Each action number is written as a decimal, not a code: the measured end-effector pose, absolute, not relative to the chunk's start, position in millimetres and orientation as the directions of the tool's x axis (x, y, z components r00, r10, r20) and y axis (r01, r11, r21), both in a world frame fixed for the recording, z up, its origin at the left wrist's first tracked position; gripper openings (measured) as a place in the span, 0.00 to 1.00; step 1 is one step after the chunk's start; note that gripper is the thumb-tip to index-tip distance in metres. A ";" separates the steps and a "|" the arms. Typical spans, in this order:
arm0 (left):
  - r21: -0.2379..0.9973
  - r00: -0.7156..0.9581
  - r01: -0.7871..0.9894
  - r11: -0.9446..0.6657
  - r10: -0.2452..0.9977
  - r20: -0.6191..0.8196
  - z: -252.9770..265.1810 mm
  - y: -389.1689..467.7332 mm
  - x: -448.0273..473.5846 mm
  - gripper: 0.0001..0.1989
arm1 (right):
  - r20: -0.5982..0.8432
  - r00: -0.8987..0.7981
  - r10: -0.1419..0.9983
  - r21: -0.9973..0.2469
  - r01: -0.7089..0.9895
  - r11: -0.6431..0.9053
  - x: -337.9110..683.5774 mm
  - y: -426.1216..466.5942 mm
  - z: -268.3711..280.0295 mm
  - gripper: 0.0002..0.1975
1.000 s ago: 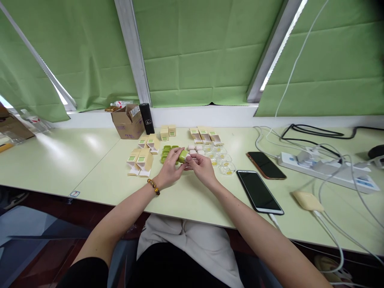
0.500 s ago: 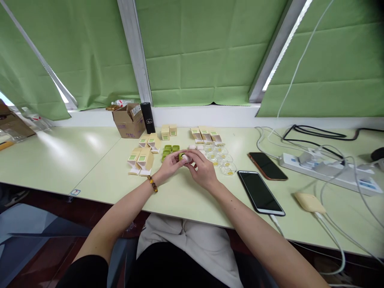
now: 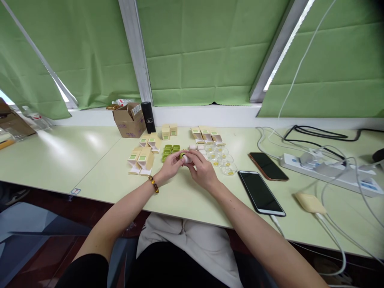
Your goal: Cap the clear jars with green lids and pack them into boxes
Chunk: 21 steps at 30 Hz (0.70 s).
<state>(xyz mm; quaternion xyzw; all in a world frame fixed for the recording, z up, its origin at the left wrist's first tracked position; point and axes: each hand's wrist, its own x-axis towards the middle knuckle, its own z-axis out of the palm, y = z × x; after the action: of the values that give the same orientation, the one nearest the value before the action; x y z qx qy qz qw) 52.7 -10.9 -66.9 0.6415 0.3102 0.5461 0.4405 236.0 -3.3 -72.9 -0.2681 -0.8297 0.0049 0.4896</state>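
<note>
My left hand (image 3: 170, 167) is closed around a small green cup-like piece (image 3: 181, 155). Against it, my right hand (image 3: 204, 171) pinches a small whitish rounded piece (image 3: 187, 159); the two pieces meet, and fingers cover much of both. Just behind my left hand stand several square green holders (image 3: 171, 148). Short pale pink cylinders (image 3: 192, 147) lie behind my right hand, partly hidden by it. To their right are several clear plastic covers (image 3: 226, 164) with yellow marks.
Cream cartons with open flaps stand at left (image 3: 145, 159) and at the back (image 3: 205, 135). Beyond them are a cardboard box (image 3: 129, 122) and a black cylinder (image 3: 148, 117). Two phones (image 3: 261, 192), a power strip (image 3: 330, 174), a yellow case (image 3: 310, 203) and loose cables occupy the right side.
Both hands stay together in nearly the same place. The whitish piece has turned or shifted slightly between my fingers; the view moves a little.
</note>
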 end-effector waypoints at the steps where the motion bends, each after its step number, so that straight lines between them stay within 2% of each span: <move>1: 0.899 0.198 -0.074 -0.431 0.878 0.437 -67.4 -10.9 54.0 0.30 | 0.814 -0.377 0.442 -0.262 0.442 0.858 235.2 -3.2 -73.2 0.18; 10: 0.851 0.102 0.018 -0.525 0.848 0.520 -67.1 -16.9 61.6 0.29 | 0.867 -0.350 0.355 -0.174 0.454 0.874 231.4 -3.3 -73.2 0.18; 15: 0.875 0.209 -0.062 -0.480 0.851 0.482 -67.6 -19.2 60.7 0.32 | 0.863 -0.351 0.362 -0.178 0.459 0.870 233.7 -0.6 -75.8 0.20; 18: 0.887 0.185 -0.042 -0.459 0.869 0.458 -70.1 -16.4 61.2 0.34 | 0.849 -0.373 0.374 -0.178 0.466 0.867 234.0 0.8 -78.4 0.23; 21: 0.900 0.158 -0.009 -0.435 0.888 0.431 -72.0 -12.1 60.2 0.31 | 0.830 -0.394 0.395 -0.203 0.446 0.872 233.2 -0.3 -78.5 0.24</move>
<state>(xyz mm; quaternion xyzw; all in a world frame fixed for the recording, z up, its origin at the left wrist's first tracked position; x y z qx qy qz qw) 60.2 -12.1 -72.0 0.6429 0.3420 0.5516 0.4068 233.2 -0.3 -78.5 -0.2518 -0.8345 -0.0263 0.4894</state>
